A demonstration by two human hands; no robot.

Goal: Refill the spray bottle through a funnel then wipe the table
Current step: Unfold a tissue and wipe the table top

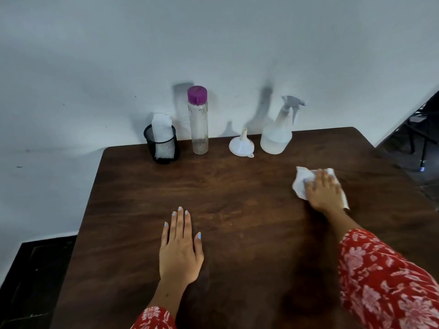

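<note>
A clear spray bottle [276, 134] with liquid in its base and its grey trigger head on stands at the back right of the dark wooden table [237, 233]. Left of it a white funnel [241, 144] rests upside down, spout up. A tall clear bottle [198, 122] with a purple cap stands further left and looks nearly empty. My right hand [322, 191] presses flat on a crumpled white tissue [299, 184] on the table's right side. My left hand [179, 245] lies flat on the wood near the middle, fingers spread, holding nothing.
A black mesh cup [162, 144] holding folded white tissues stands at the back left. A white wall rises directly behind the table. Dark floor shows past the left edge, and chair legs [418, 148] stand beyond the right edge.
</note>
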